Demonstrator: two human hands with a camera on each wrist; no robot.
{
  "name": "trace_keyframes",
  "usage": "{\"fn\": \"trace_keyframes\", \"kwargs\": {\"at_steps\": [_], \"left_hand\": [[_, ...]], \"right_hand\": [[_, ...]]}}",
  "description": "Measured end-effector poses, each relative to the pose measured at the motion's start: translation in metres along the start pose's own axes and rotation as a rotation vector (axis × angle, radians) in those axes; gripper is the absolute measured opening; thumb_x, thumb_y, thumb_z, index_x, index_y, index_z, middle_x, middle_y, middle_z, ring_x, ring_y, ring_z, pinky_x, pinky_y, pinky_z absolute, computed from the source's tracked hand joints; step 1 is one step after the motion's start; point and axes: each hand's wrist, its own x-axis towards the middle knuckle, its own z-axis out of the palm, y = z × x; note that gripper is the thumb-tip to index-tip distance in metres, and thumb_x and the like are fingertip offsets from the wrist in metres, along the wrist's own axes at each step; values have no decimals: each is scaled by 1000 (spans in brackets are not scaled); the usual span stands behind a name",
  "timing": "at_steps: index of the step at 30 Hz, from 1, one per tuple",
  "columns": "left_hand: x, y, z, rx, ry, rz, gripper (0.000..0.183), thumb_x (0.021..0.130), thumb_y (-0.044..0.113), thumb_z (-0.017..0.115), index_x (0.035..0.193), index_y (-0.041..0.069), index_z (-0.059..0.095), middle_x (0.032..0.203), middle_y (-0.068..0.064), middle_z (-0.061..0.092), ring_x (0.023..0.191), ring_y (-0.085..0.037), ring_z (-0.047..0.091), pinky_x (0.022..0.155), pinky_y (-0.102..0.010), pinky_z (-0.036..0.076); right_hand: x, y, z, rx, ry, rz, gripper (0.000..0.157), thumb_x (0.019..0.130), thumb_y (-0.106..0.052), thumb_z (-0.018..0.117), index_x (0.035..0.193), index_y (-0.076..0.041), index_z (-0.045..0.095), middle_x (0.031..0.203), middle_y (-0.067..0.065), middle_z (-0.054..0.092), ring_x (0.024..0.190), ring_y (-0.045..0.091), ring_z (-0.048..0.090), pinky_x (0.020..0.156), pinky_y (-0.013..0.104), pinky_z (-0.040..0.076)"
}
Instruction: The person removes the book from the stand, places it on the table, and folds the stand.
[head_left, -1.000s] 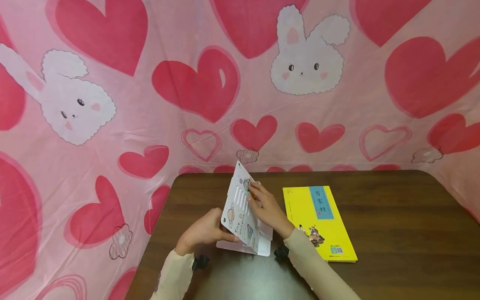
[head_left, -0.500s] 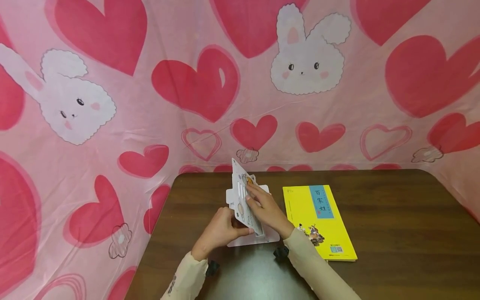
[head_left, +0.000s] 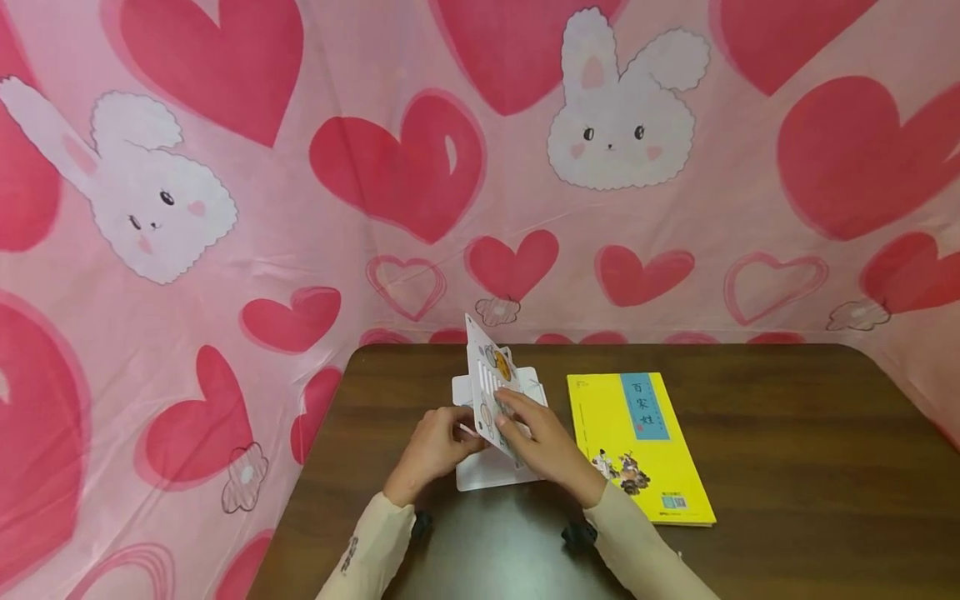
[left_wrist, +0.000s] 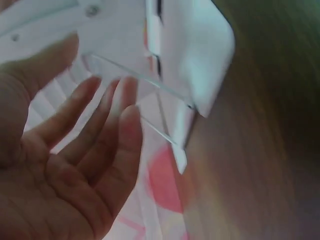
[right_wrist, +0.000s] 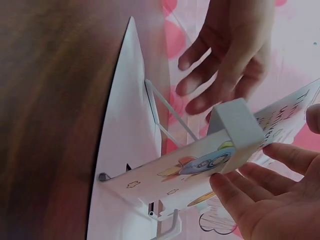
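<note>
A white folding book stand [head_left: 476, 358], printed with cartoon planets and the words "Tiny universe", has its panel tilted up over a white base plate [head_left: 483, 477]. My right hand [head_left: 551, 446] lies against the printed front, fingers fairly straight, as the right wrist view also shows beside a white clip [right_wrist: 240, 127]. My left hand [head_left: 435, 446] is behind the panel, fingers loosely bent and thumb apart, nothing gripped. Close to its fingertips, a thin wire support [left_wrist: 142, 77] runs between panel and base. In the head view, the panel hides part of the left fingertips.
A yellow book [head_left: 600, 417] with a blue title strip lies on the dark wooden table [head_left: 795, 442], right of the stand. Behind the table hangs a pink cloth [head_left: 525, 192] with hearts and rabbits. Small black devices sit at both wrists.
The stand's base shifted slightly right and its panel turned more edge-on. My left hand moved right with it, then let go of the panel's lower edge. The right hand slid lower on the front.
</note>
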Motion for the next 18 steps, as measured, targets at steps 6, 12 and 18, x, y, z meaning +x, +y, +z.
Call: {"fn": "trace_keyframes", "kwargs": {"at_steps": [6,12,18], "left_hand": [[8,-14,5,97,91,-19,11,85,9,79,95,10,76,78,-2,73,62,-6,59,56,-22,49],[10,-17,10,136,70,12,12,84,4,74,90,13,78,75,1,72,61,-8,55,55,-21,45],[12,-13,13,157,90,30,8,86,5,77,91,11,81,80,-3,78,65,-8,64,58,-24,50]], "right_hand": [[-13,-7,-1,-47,-19,-38,53,105,-28,60,152,-4,52,157,17,54,138,38,59,106,52,54],[-26,-14,-2,-138,-36,-35,57,104,-32,63,153,-6,51,159,13,52,144,34,55,113,54,48],[-29,-20,0,-212,37,-42,54,94,-24,76,142,-5,63,146,12,64,132,31,65,107,53,54]]}}
